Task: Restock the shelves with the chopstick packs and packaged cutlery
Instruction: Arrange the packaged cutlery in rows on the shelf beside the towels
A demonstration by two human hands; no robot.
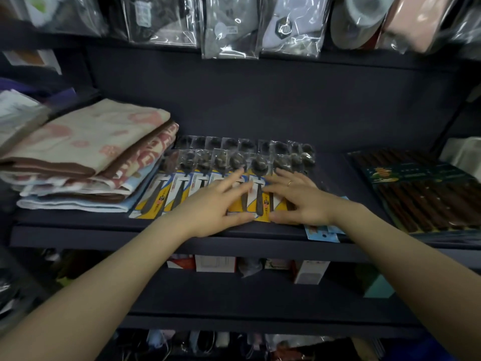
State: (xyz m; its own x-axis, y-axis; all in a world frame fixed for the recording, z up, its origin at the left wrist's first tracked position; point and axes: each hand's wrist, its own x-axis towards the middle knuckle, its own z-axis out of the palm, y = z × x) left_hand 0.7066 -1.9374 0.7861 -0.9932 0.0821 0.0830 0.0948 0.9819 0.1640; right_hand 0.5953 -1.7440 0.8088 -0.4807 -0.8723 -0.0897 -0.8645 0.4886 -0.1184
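1. A dark blue-grey metal shelf (78,220) runs across the middle of the frame, and a row of carded spoon packs with yellow-and-white backing cards under clear plastic (179,183) lies flat on it at centre, side by side with the spoon bowls pointing toward the back.
2. A second row of the same spoon packs (234,144) lies just behind the first, partly overlapped by it.
3. The left hand (218,204) rests on the front row at centre, fingers spread flat and thumb near the lower edge of a card; it presses on the packs without closing around any.
4. The right hand (299,199), wearing a thin ring, lies flat just beside the left on the right end of the row, fingers also spread and grasping nothing.
5. One spoon pack (260,194) shows in the gap between the two hands.
6. A light blue card (322,233) overhangs the shelf edge beneath the right wrist.
7. A pack of dark brown wooden chopsticks with a dark green label (421,194) lies on the shelf at the right of the frame, well apart from the spoons.
8. A stack of folded patterned towels in beige, pink, brown and light blue (86,157) sits at the left, touching the spoon rows.
9. Clear plastic bags of goods (231,27) hang along the top of the frame.
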